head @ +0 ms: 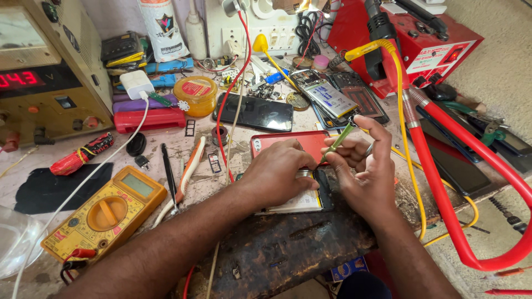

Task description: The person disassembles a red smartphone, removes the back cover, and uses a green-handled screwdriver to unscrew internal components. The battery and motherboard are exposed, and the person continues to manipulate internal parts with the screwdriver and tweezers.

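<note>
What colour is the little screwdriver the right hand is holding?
The screwdriver in the right hand is green with a silvery tip, shown in the head view.
</note>
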